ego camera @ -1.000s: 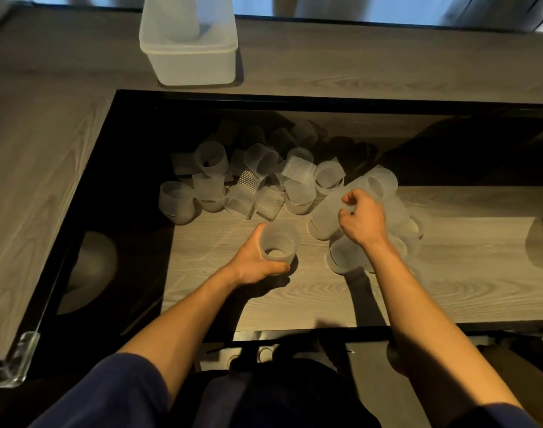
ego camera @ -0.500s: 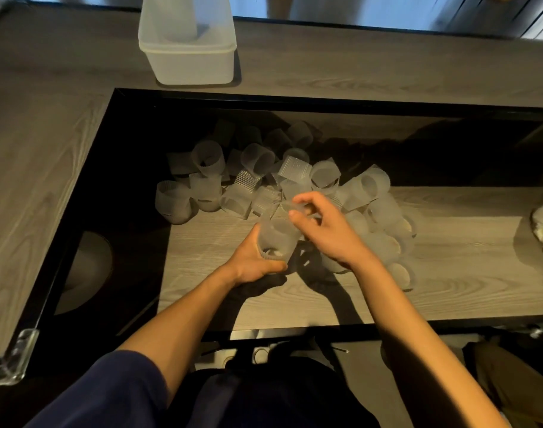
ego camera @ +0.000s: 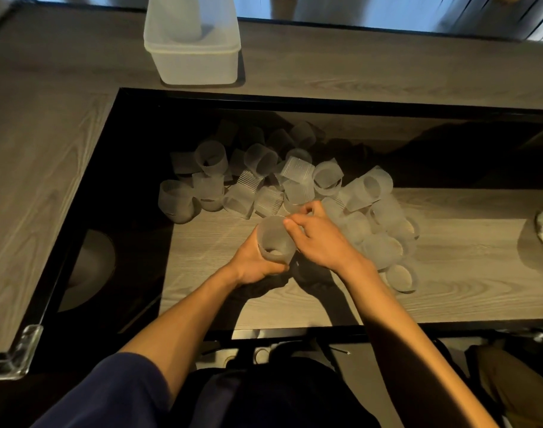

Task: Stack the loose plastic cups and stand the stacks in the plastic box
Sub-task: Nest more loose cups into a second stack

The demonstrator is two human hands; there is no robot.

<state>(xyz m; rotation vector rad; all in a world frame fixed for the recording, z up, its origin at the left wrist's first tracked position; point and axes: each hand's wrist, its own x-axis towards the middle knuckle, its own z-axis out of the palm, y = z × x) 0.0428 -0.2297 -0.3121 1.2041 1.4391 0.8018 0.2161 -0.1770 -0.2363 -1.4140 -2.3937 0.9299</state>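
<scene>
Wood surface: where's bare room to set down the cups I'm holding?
Bare wood between the left hand and the near black edge, and right of the cup pile. The plastic box has room beside its stack. Crowded beyond the right hand.

No text, label, brand or number can be read anywhere. The plastic cups and the plastic box show only plain surfaces.
</scene>
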